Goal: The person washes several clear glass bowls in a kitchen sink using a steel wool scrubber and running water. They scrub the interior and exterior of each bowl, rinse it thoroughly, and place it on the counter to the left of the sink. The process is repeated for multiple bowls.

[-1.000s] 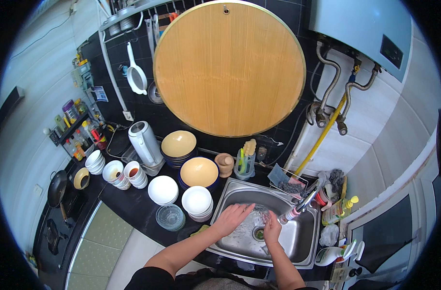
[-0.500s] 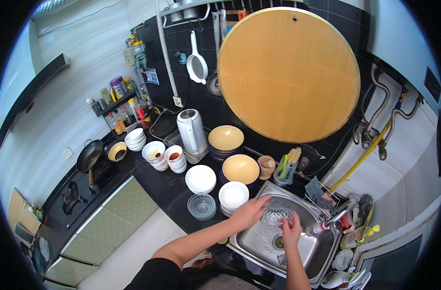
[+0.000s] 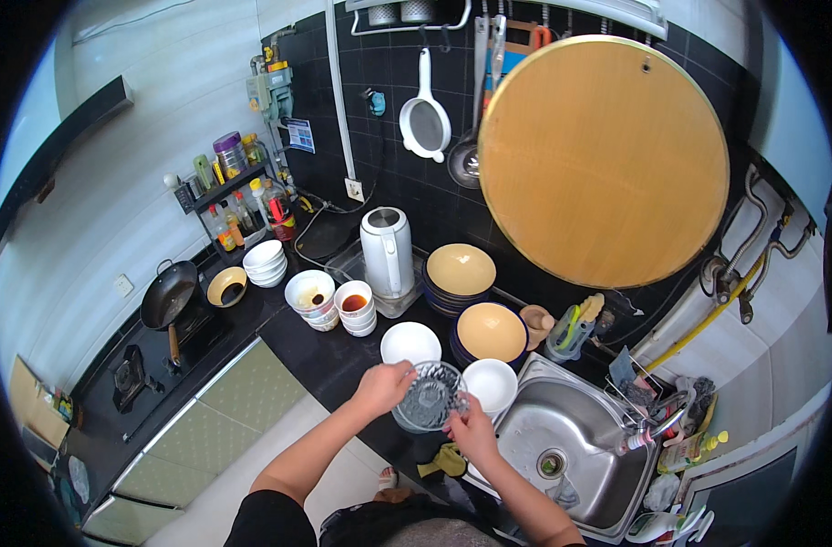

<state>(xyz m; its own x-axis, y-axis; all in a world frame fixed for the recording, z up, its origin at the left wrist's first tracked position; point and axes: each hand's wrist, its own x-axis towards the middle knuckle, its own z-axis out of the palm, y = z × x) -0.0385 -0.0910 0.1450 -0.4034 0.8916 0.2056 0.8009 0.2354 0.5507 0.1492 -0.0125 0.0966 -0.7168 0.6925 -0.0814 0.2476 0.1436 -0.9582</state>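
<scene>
A clear ribbed glass bowl [image 3: 434, 394] is held between my two hands over the counter, left of the sink. My left hand [image 3: 383, 388] grips its left rim, and the fingers of my right hand [image 3: 472, 426] pinch its right rim. It overlaps the spot of the other glass bowls, which are mostly hidden under it; whether they touch I cannot tell. Just behind are white bowls [image 3: 410, 342], and more white bowls [image 3: 491, 384] stand to the right, by the steel sink [image 3: 523, 401]. A yellow-green cloth or glove [image 3: 445, 461] lies at the counter's near edge.
Large yellow-lined bowls [image 3: 492, 331] stand behind, beside a white electric kettle [image 3: 387, 251]. Further left are small bowls with dark liquid [image 3: 353, 301] and a wok [image 3: 171, 296]. A tap [image 3: 657, 428] reaches over the sink's right side. A round board [image 3: 607, 164] hangs above.
Both hands have carried the glass bowl left, out from over the sink to above the glass bowls on the counter. The view has shifted slightly, too.
</scene>
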